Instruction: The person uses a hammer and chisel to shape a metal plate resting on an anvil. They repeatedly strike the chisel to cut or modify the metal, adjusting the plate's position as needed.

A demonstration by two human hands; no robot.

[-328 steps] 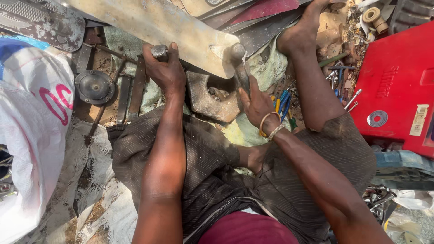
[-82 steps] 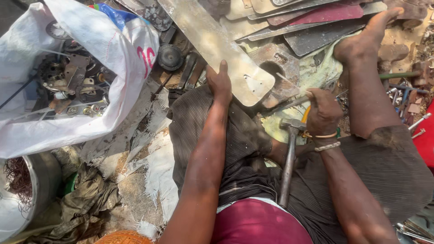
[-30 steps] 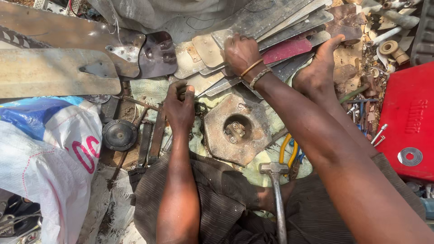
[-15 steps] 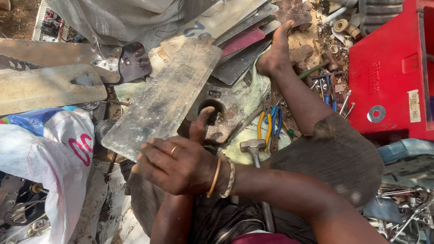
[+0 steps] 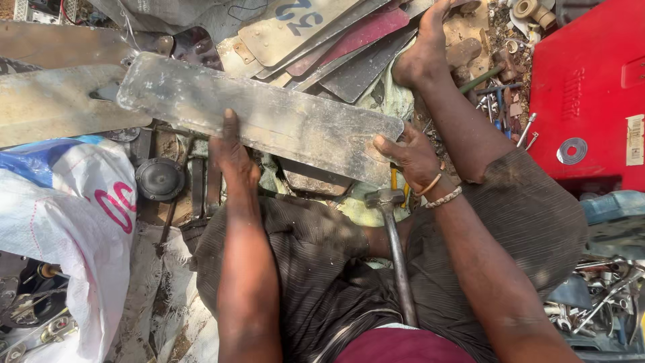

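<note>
Nearest the body, a hammer (image 5: 393, 249) lies across the lap, its handle running down between the thighs and its head just below the right fingertips. The left hand (image 5: 232, 156) reaches forward on a straight arm, palm down, fingers pressed together and curled over the near edge of a long, dull metal plate (image 5: 259, 117), thumb tucked beneath, out of sight. The right hand (image 5: 411, 158), with two bracelets (image 5: 440, 191) at the wrist, bends at the wrist and pinches the plate's right end, thumb on top, the other fingers hidden under it. The plate lies across both sets of fingers, tilted down to the right.

Half a second ago only the right hand gripped the plate, which pointed steeply away; now it spans both hands, nearly crosswise.

Left of the left fingers, a white sack (image 5: 74, 222) lies open, with metal parts showing inside at its lower edge. Beyond the fingers, flat sheets (image 5: 316, 40) are stacked. Right of the right fingers stands a red box (image 5: 591, 94); what it contains cannot be seen.
</note>
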